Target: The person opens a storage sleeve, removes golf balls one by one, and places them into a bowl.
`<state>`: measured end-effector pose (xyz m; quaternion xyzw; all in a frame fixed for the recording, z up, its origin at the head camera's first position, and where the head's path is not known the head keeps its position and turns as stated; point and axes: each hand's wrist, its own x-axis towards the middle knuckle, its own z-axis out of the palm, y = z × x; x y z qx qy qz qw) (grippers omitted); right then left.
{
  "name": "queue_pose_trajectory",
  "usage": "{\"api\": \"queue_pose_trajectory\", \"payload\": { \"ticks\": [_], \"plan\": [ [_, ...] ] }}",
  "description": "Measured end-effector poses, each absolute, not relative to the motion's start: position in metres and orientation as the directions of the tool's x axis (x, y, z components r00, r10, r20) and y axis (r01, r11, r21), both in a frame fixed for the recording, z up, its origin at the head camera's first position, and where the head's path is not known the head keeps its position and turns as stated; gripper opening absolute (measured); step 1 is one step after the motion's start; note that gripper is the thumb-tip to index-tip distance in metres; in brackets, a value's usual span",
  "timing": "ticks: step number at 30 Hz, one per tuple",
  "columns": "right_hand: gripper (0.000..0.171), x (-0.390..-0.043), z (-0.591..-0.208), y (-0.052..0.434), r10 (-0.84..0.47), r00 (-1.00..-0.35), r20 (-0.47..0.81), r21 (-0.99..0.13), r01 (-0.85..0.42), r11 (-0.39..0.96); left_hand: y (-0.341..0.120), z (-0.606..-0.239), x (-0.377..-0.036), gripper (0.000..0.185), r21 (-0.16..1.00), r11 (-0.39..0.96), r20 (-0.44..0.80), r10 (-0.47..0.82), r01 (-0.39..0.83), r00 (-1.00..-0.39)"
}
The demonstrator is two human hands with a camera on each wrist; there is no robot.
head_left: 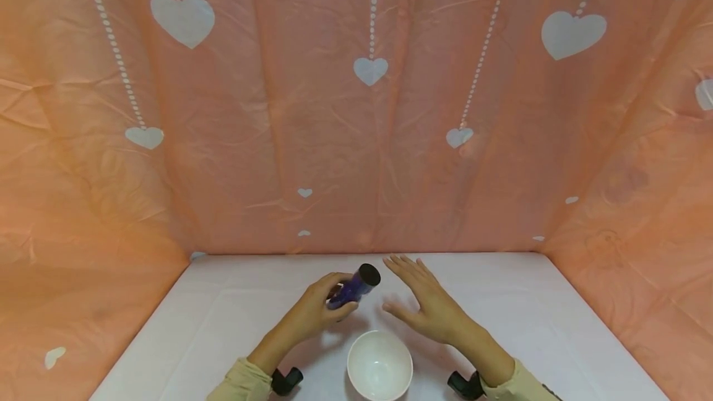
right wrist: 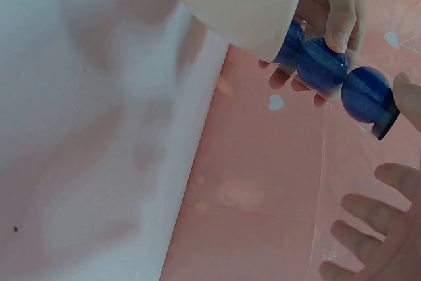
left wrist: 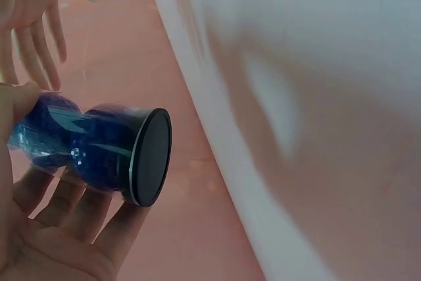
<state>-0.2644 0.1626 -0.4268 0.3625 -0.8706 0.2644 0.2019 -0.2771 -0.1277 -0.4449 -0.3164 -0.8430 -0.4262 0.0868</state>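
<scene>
My left hand (head_left: 319, 309) grips a see-through tube of blue balls (head_left: 352, 289), fingers along one side and thumb on the other. The tube is tilted, and its round black end cap (left wrist: 152, 157) points up and toward the right hand. In the right wrist view, the blue balls (right wrist: 321, 64) sit in a row inside the tube. My right hand (head_left: 427, 307) is held up to the right of the tube, fingers extended and thumb apart, holding nothing. Between the forearms and nearer to me, a white bowl (head_left: 381, 359) stands upright on the table.
A white table (head_left: 234, 320) lies under both hands. Orange sheeting (head_left: 323, 141) with white hearts hangs behind and on both sides. Black wrist-worn pieces (head_left: 287, 381) stick out below each forearm, on either side of the bowl.
</scene>
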Motion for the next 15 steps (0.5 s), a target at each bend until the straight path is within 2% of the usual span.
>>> {"api": "queue_pose_trajectory", "payload": {
  "ticks": [7, 15],
  "plan": [
    [0.075, -0.2647, -0.4271, 0.1624, -0.545, -0.584, 0.602, -0.298, -0.797, 0.525, -0.1242, -0.4444, -0.2762, 0.046, 0.625, 0.441, 0.437, 0.485, 0.644, -0.757],
    [0.072, -0.2628, -0.4246, 0.1611, -0.555, -0.547, 0.627, -0.259, -0.818, 0.514, -0.1215, -0.4453, -0.2774, 0.043, 0.601, 0.444, 0.451, 0.498, 0.665, -0.740]
  ]
}}
